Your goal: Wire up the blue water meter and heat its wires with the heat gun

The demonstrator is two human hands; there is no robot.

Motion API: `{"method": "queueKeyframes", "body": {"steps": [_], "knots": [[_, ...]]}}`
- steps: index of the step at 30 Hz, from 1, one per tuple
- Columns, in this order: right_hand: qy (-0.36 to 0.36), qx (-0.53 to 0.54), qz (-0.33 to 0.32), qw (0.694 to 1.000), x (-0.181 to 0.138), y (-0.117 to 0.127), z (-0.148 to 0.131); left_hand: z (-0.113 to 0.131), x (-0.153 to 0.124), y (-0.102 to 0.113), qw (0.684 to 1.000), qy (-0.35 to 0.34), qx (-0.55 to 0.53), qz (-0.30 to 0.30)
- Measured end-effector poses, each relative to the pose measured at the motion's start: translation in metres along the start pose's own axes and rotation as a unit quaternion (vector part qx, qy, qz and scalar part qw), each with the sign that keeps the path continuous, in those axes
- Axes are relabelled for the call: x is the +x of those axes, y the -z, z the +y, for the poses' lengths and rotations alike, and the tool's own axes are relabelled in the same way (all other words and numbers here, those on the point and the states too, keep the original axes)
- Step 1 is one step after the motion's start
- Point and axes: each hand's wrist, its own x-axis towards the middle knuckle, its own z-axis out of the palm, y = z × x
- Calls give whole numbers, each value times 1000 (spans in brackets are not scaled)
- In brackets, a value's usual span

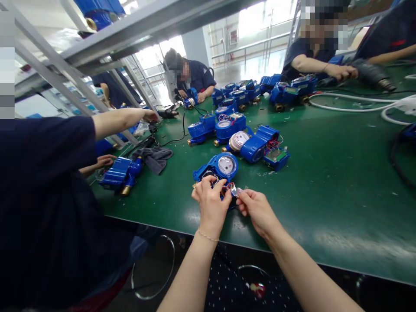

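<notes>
Both bare forearms reach forward from the lower edge of view, converging. Left hand (212, 203): back of hand toward camera, fingers curled downward, thumb angled toward the right hand; thin bracelet at the wrist. Right hand (256, 209): palm turned inward, thumb and forefinger pinched together, tips pointing left, just beside the left fingertips. Hands nearly touching.

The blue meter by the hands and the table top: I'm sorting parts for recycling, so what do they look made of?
Blue meter: housing looks like glossy moulded plastic; dial under a clear, shiny cover. A neighbouring meter's gold-coloured fitting suggests brass. Table top: green mat, probably rubber or vinyl, with a soft sheen.
</notes>
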Motion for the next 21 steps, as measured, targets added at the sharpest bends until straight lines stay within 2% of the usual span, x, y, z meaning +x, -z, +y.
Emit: {"method": "queueKeyframes", "body": {"steps": [5,12,17,21], "knots": [[-36,17,-30,999,0,0,-10,1,-3,-8,999,19,-23,-28],[-88,96,-58,990,-7,5,-17,4,-9,-14,992,104,-30,61],[-107,121,-55,985,-12,3,-15,3,-5,-11,993,102,-7,56],[-123,130,-62,982,-14,7,-20,-4,3,-2,998,54,4,29]]}}
